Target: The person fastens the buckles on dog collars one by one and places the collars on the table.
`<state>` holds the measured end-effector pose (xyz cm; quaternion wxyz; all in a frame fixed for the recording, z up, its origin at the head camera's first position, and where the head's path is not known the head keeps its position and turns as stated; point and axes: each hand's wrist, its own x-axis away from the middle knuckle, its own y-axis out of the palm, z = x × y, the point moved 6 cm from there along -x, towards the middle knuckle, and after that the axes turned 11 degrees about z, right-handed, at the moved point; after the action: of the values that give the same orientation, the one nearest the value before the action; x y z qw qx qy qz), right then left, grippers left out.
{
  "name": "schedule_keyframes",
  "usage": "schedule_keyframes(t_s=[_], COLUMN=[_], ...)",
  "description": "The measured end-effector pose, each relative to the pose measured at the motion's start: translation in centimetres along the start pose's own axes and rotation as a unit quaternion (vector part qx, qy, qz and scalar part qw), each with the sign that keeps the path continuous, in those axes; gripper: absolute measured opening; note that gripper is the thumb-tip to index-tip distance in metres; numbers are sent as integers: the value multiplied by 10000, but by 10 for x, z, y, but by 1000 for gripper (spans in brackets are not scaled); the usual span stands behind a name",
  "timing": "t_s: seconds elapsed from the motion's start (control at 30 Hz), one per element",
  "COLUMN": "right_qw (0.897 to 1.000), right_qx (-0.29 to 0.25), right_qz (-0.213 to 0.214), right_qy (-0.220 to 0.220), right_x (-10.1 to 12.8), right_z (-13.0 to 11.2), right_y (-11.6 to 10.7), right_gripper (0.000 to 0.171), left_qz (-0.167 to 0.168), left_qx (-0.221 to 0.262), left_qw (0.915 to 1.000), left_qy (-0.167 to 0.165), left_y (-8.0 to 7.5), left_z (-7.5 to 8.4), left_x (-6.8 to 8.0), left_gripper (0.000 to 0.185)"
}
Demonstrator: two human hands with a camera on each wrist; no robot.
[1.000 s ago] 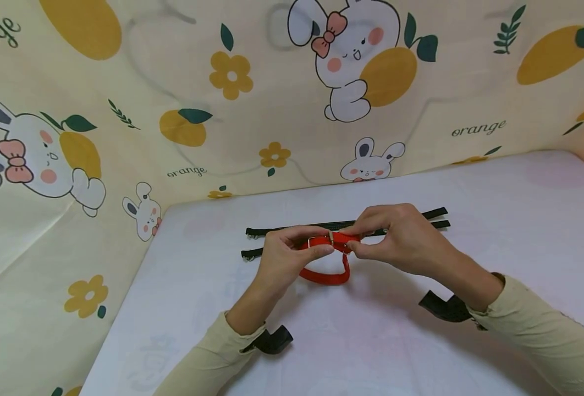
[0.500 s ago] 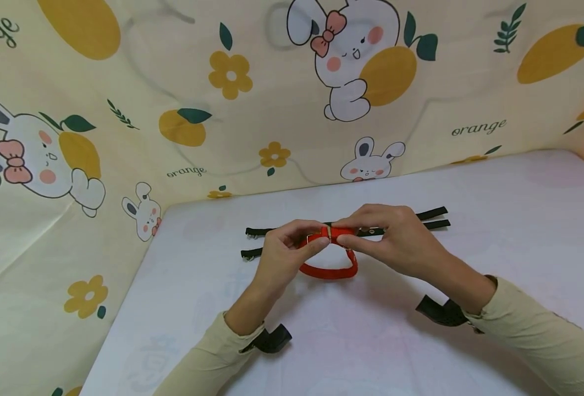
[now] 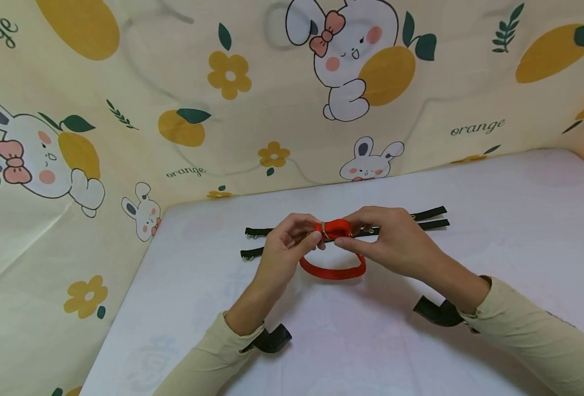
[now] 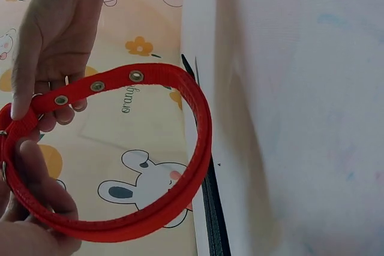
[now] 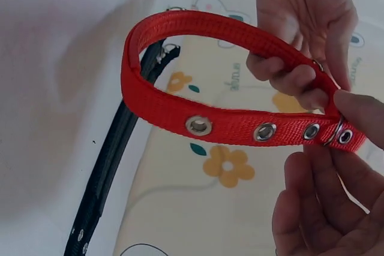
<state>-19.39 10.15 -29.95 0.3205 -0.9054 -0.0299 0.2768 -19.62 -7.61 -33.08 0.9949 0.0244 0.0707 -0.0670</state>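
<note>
Both hands hold a red pet collar [image 3: 332, 273] above the white table, its band bent into a loop. Metal eyelets [image 5: 198, 125] run along the band in the right wrist view. My left hand [image 3: 283, 247] pinches the collar at the metal buckle [image 3: 324, 228]. From the other side my right hand [image 3: 396, 239] grips the red strap with thumb and fingers, close to the buckle. Between the hands the strap bulges up in a small fold [image 3: 340, 226]. Fingertips partly hide the buckle in the head view.
Behind the hands, two black straps [image 3: 431, 224] with metal fittings lie side by side across the white table [image 3: 351, 341]. A cream cloth [image 3: 252, 126] printed with rabbits and oranges hangs at the back and left. Black wrist mounts [image 3: 274, 338] sit at both cuffs.
The buckle has shifted slightly left and up with my left fingers. The strap now bulges upward between the hands, and the lower loop has spread wider to the right.
</note>
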Motion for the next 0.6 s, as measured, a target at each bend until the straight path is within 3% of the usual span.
schedule_keyframes(t_s=[0.37,0.6], right_qw=[10000,10000], right_qx=[-50,40], right_qz=[23,36], right_qy=[65,79], right_x=[0,-2], right_z=[2,2], right_y=[-1,-5], right_gripper=[20,18], left_qz=[60,289], left_qx=[130,-19], left_qw=[9999,9996], left_qy=[-67,-71], left_y=[0,-3], left_z=[-1,0], left_x=[0,0], left_gripper=[19,18])
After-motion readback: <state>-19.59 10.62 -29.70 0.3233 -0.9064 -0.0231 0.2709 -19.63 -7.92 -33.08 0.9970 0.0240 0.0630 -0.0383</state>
